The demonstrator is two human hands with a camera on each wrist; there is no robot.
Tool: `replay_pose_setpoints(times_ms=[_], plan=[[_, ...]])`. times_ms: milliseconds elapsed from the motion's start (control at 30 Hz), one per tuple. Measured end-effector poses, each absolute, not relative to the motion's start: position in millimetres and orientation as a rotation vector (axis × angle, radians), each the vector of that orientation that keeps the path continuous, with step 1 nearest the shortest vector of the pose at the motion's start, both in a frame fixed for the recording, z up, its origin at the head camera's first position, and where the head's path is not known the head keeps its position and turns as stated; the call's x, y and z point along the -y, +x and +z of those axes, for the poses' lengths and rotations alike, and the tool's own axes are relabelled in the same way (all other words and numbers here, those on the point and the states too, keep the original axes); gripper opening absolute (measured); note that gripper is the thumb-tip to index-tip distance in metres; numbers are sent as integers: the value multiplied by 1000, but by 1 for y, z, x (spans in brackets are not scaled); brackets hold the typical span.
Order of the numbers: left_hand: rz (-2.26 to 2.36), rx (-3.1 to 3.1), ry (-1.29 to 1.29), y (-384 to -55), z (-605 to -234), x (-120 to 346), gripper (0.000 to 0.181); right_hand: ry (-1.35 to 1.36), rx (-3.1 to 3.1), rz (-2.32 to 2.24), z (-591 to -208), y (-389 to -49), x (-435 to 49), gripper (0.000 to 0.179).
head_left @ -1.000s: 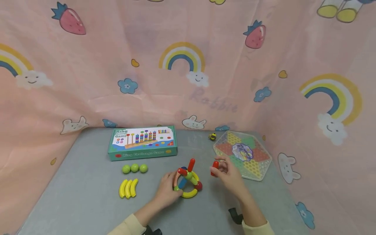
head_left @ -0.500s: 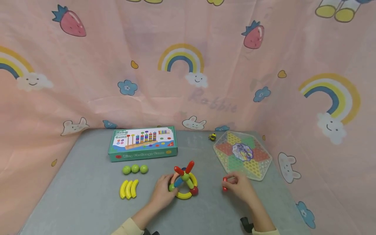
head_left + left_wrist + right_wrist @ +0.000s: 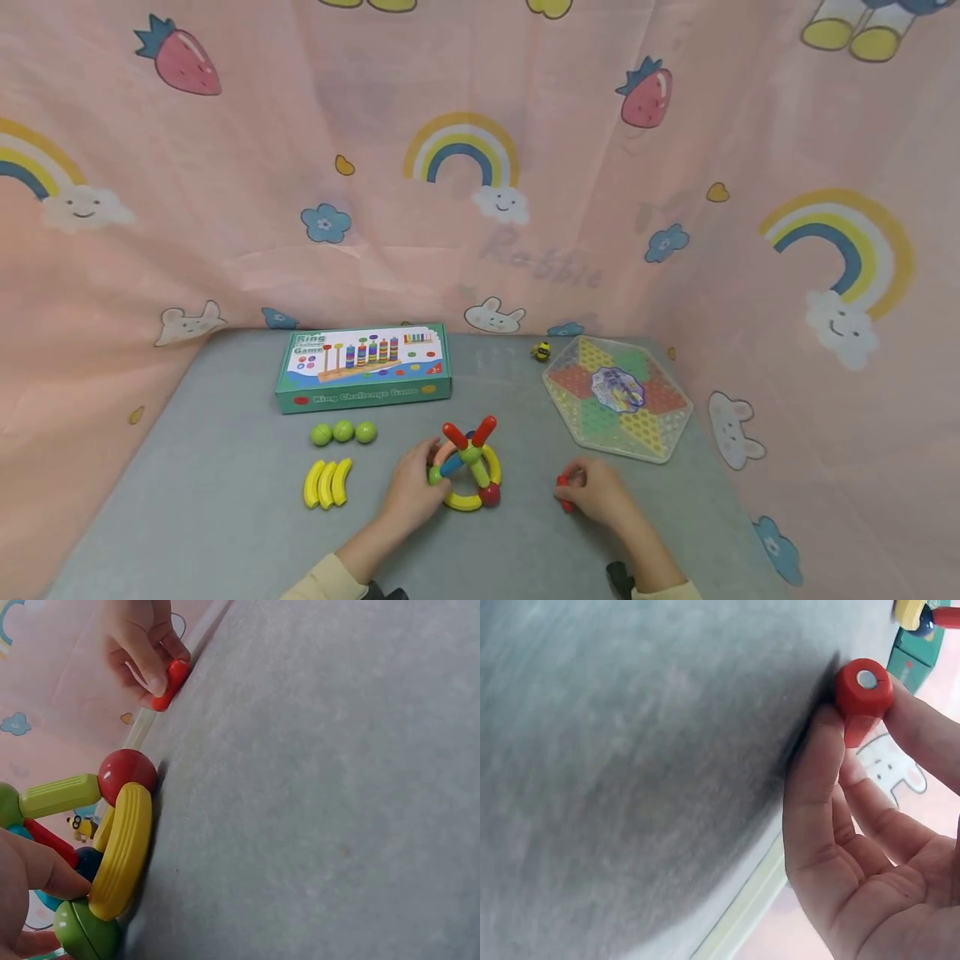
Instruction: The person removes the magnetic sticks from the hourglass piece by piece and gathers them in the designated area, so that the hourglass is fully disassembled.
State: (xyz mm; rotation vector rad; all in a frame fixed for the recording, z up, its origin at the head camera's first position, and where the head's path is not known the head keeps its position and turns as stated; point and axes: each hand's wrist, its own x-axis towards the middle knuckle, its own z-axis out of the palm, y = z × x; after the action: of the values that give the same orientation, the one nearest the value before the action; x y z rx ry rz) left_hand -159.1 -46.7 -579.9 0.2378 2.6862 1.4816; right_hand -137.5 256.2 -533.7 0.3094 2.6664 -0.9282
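Note:
My left hand (image 3: 411, 483) grips the left side of a magnetic rod-and-ball structure (image 3: 471, 454) at a green ball (image 3: 84, 930). Curved yellow rods and a red ball (image 3: 490, 495) belong to its ring base. Straight rods rise from the ring to an upper green ball, where two red rods spread upward in a V. To the right, my right hand (image 3: 600, 493) pinches a loose red magnetic rod (image 3: 864, 694) between thumb and fingers, close to the tabletop. A silver disc shows in the rod's end in the right wrist view.
Left of the structure lie several loose pieces: green balls (image 3: 343, 431) and curved yellow rods (image 3: 327, 484). Behind them is a green game box (image 3: 365, 394). A hexagonal board (image 3: 618, 425) lies at the back right, beside a small bee figure (image 3: 541, 351).
My right hand has carried the red rod rightward and down, away from the structure, then slightly back left. The structure has shifted a little left, with my left hand still holding it.

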Motion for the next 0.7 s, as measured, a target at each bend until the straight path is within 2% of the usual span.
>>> replay_pose_setpoints(times_ms=[133, 367, 533, 700], plan=[[1416, -2718, 207, -157, -578, 45, 70, 317, -2650, -906, -535, -139, -255, 27], [1357, -2750, 183, -156, -578, 47, 51, 340, -2658, -980, -532, -147, -258, 38], [1357, -2762, 250, -159, -581, 48, 58, 323, -2768, -1170, -521, -149, -256, 35], [1328, -2733, 346, -159, -583, 47, 63, 267, -2785, -1327, -494, -144, -240, 38]])
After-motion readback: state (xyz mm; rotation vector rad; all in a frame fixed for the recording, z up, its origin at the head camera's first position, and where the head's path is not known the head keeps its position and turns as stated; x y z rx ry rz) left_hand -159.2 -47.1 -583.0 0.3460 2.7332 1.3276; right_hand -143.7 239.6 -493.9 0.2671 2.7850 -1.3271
